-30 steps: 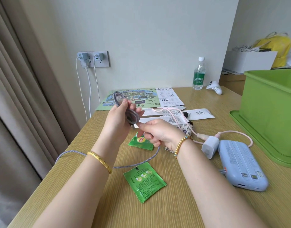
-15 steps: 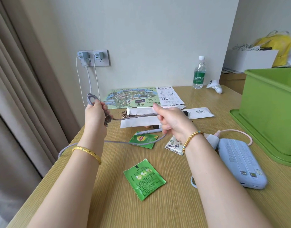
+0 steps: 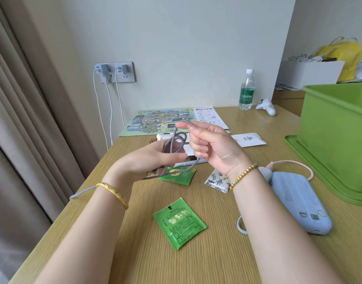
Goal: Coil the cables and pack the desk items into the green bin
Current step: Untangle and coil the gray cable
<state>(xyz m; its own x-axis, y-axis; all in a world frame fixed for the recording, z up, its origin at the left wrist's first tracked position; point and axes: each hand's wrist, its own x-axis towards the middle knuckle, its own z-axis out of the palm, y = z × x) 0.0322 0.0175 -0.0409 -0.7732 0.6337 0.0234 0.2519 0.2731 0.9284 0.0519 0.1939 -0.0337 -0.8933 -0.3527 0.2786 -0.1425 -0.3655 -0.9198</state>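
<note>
Cable (image 3: 174,143) above wooden desk (image 3: 135,253)

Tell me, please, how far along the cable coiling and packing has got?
Early still. Done: a few loops of the grey cable sit in the left hand. In hand: the right hand pinches the next turn, while a tail trails off the desk edge. Left: the pink cable, power bank, tea sachets and papers lie outside the green bin.
</note>
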